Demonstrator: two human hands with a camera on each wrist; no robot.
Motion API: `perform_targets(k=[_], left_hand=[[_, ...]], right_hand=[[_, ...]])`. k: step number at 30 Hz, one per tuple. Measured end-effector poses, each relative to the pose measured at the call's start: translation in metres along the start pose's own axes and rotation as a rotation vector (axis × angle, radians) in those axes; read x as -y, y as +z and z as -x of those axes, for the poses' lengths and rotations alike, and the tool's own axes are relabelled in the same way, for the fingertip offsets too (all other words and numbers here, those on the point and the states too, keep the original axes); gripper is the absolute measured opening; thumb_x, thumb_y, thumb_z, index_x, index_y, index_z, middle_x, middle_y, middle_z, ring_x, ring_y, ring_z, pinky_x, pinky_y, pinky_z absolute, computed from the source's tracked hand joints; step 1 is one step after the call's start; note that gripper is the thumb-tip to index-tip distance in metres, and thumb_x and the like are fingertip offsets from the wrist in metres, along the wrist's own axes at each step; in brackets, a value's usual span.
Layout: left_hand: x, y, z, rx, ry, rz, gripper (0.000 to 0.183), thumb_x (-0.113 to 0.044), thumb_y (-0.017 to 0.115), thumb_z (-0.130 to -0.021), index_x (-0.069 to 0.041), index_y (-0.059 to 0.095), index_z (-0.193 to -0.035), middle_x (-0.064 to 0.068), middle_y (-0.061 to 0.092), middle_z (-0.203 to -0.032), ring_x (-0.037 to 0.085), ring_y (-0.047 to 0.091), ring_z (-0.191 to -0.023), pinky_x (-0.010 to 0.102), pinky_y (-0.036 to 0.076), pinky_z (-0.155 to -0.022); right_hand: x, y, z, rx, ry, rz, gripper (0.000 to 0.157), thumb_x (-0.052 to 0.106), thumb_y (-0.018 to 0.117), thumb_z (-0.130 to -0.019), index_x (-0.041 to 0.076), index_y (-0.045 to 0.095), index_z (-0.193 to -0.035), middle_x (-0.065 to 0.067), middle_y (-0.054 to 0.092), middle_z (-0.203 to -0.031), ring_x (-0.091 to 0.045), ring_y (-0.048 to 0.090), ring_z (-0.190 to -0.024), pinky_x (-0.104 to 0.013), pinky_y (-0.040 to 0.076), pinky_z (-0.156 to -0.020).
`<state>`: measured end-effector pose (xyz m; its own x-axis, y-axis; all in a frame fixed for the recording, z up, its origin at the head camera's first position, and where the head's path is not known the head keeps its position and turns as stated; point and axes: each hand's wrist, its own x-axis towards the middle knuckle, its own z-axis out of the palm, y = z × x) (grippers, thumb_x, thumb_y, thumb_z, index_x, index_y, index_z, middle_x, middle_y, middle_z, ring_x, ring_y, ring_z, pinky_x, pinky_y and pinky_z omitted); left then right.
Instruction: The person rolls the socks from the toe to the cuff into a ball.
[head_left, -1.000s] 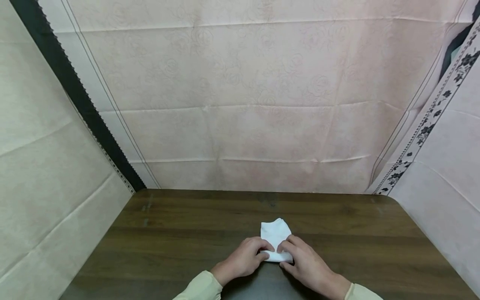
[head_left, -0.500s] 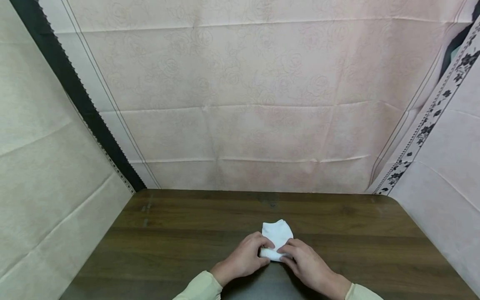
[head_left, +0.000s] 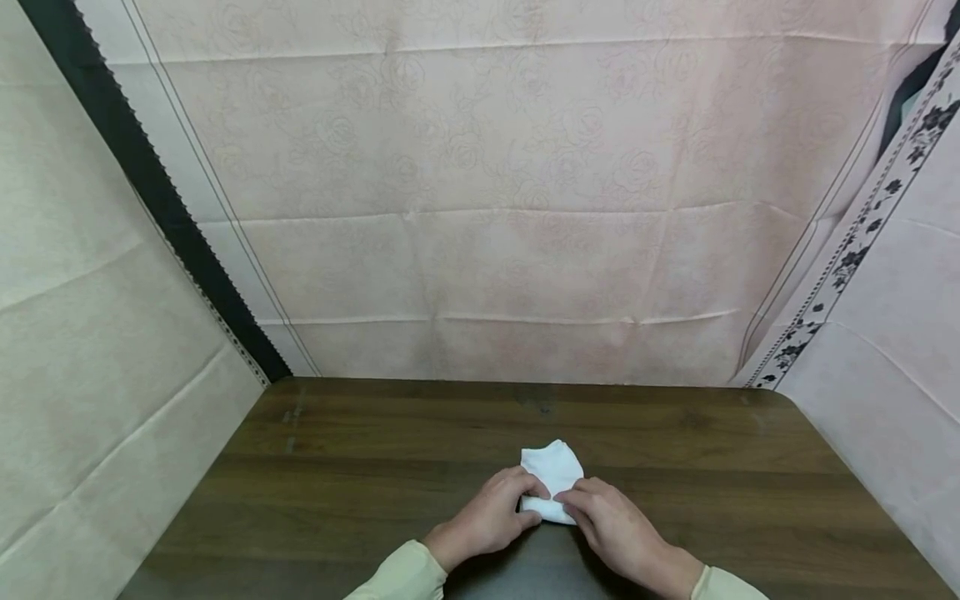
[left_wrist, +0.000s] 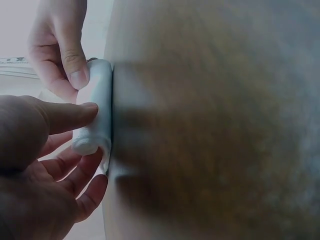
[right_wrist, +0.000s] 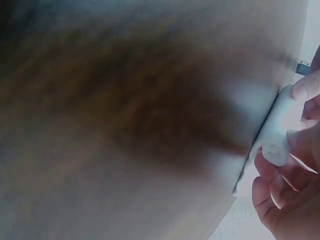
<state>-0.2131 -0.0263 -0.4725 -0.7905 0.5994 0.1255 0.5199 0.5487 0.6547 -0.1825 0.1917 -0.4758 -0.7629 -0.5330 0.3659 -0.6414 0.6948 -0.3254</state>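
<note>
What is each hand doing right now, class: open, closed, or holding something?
Left hand: holding the white cloth near the left end of its roll.
Right hand: holding the same white cloth near the right end.

Brown wooden table (head_left: 375, 450); pale rose-patterned cloth (head_left: 487, 167) behind; black strip (head_left: 150, 167) at left; dark floral border (head_left: 855, 242) at right.

Brown wood-grain table (head_left: 360, 467); partly rolled white cloth (head_left: 552, 467) on top
</note>
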Motion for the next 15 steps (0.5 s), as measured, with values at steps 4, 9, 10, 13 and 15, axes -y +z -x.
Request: perform_targets(k=[4,9,10,13,15], left_hand=[[0.0005,-0.0009,0.0012,0.017,-0.015,0.0,0.012,-0.012,0.076,-0.091,-0.02,0.072,-0.099,-0.015,0.061,-0.099,0.003,0.054,-0.099,0.027,0.046,-0.09],[0.0007,-0.002,0.0021,0.034,-0.027,-0.002,0.01,-0.015,0.074,-0.093,-0.02,0.074,-0.101,-0.016,0.062,-0.099,0.002,0.055,-0.098,0.027,0.047,-0.089],[0.0006,-0.0025,0.0021,0.035,-0.026,-0.001,0.009,-0.015,0.073,-0.093,-0.02,0.074,-0.101,-0.016,0.062,-0.099,0.002,0.056,-0.097,0.026,0.047,-0.088],[0.0001,-0.0032,0.0018,0.035,-0.021,-0.005,0.009,-0.015,0.072,-0.094,-0.017,0.075,-0.102,-0.014,0.063,-0.099,0.002,0.056,-0.095,0.026,0.047,-0.085],[-0.0005,-0.0031,0.0016,0.035,-0.024,-0.008,0.009,-0.014,0.071,-0.094,-0.016,0.075,-0.102,-0.013,0.064,-0.099,0.002,0.057,-0.094,0.025,0.047,-0.084]], right_hand=[[0.0015,0.0007,0.0008,0.025,0.058,-0.008,0.012,0.011,0.072,-0.092,0.014,0.075,-0.104,0.01,0.063,-0.096,-0.005,0.054,-0.085,-0.029,0.051,-0.071],[0.0032,0.001,0.0033,0.033,0.077,0.014,0.019,0.019,0.077,-0.089,0.014,0.075,-0.107,0.009,0.061,-0.1,-0.005,0.052,-0.086,-0.028,0.05,-0.07],[0.0033,0.0011,0.0035,0.029,0.073,0.023,0.021,0.019,0.079,-0.087,0.014,0.074,-0.107,0.008,0.061,-0.101,-0.006,0.052,-0.087,-0.028,0.05,-0.071],[0.0035,0.0014,0.0034,0.004,0.069,0.051,0.029,0.019,0.084,-0.082,0.014,0.072,-0.108,0.006,0.059,-0.105,-0.008,0.052,-0.091,-0.03,0.05,-0.074],[0.0034,0.0015,0.0033,-0.015,0.063,0.06,0.034,0.017,0.086,-0.079,0.014,0.069,-0.108,0.006,0.058,-0.106,-0.01,0.053,-0.092,-0.031,0.051,-0.075]])
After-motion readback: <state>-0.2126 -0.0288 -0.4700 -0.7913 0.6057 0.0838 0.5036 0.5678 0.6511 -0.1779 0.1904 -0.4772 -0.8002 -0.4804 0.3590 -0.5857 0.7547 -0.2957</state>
